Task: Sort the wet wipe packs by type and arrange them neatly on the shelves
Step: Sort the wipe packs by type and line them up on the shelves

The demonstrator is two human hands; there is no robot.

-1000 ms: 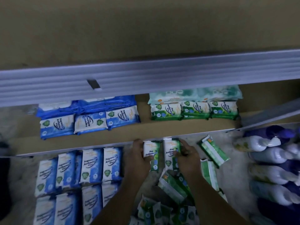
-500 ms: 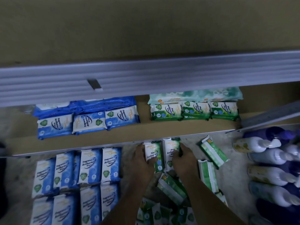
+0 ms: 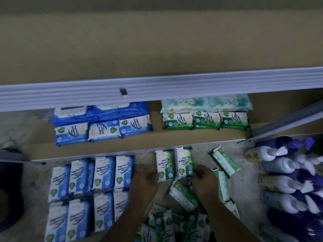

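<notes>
Two green Pine Antibacterial wipe packs lie side by side, upright in the view, on the lower surface just below the shelf edge. My left hand has its fingertips at the lower end of the left pack. My right hand touches the lower right corner of the right pack. Loose green packs lie jumbled between and below my hands. Blue Fragrance Free packs stand in neat rows to the left.
The brown shelf above holds a row of blue packs and a row of green packs, with larger packs behind them. White and purple bottles lie at the right. More tilted green packs lie right of my hands.
Both hands have slid back toward me, from the sides of the two green packs down to their lower ends. The two packs stay in place side by side.
</notes>
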